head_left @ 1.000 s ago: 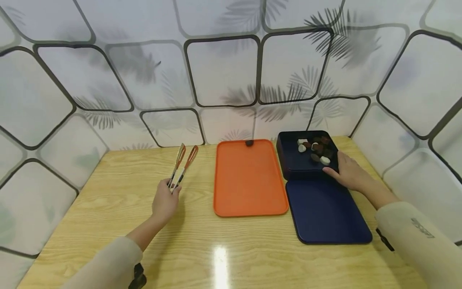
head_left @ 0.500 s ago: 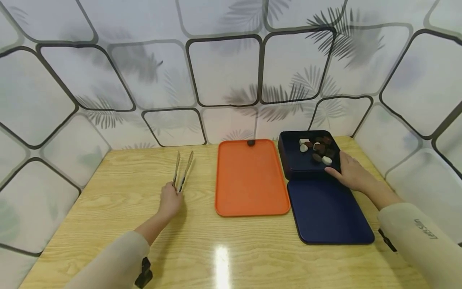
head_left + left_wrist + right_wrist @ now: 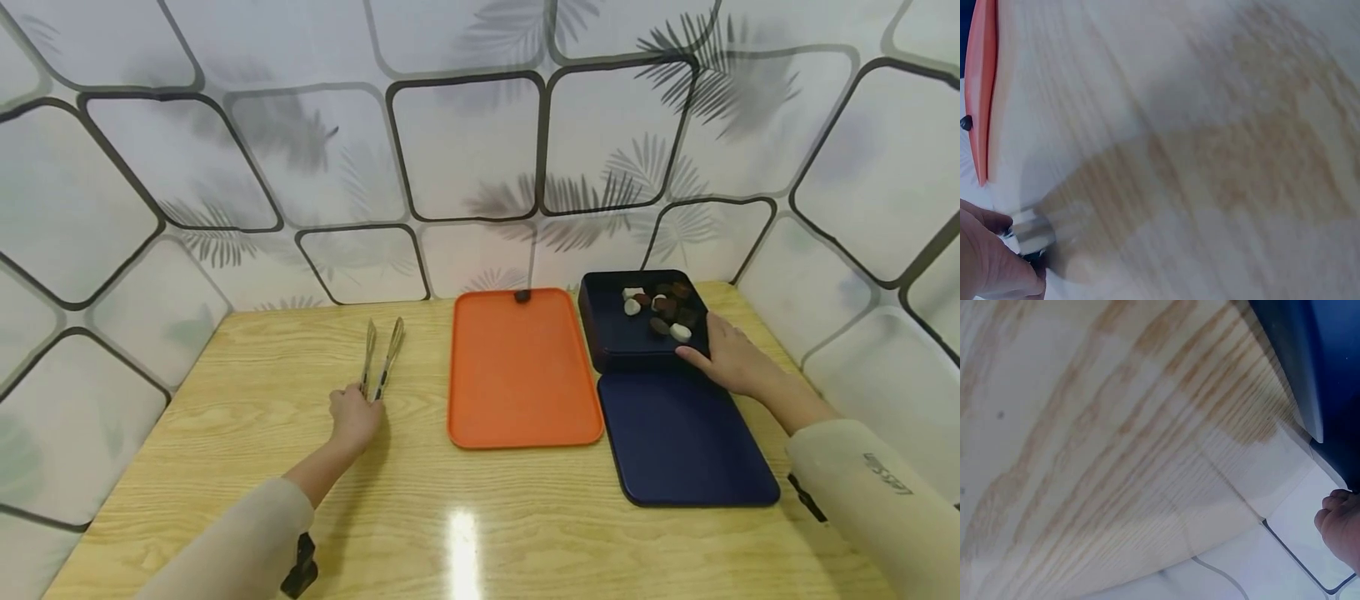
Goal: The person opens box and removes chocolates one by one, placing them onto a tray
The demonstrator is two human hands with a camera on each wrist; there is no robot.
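Observation:
My left hand (image 3: 356,417) grips a pair of metal tongs (image 3: 395,337) above the left part of the table; their two arms stand spread, tips pointing away from me. In the left wrist view my fingers (image 3: 1007,269) hold the tongs (image 3: 1034,234) near the lower left corner. My right hand (image 3: 738,362) rests against the front right corner of a dark blue box (image 3: 600,333), thumb along the front rim, the other fingers by the right side. Several dark and white pebbles (image 3: 680,332) lie inside. The right wrist view shows only some fingers (image 3: 1341,525) beside the box.
An orange tray (image 3: 525,375) lies in the middle of the wooden table (image 3: 405,517), with a small black piece (image 3: 522,296) at its far rim. A flat dark blue lid (image 3: 686,442) lies before the box. Patterned cloth walls (image 3: 465,150) enclose the table.
My left hand has turned the tongs, so their arms now show more edge-on, and their tips sit slightly lower in view. The right hand stays at the box.

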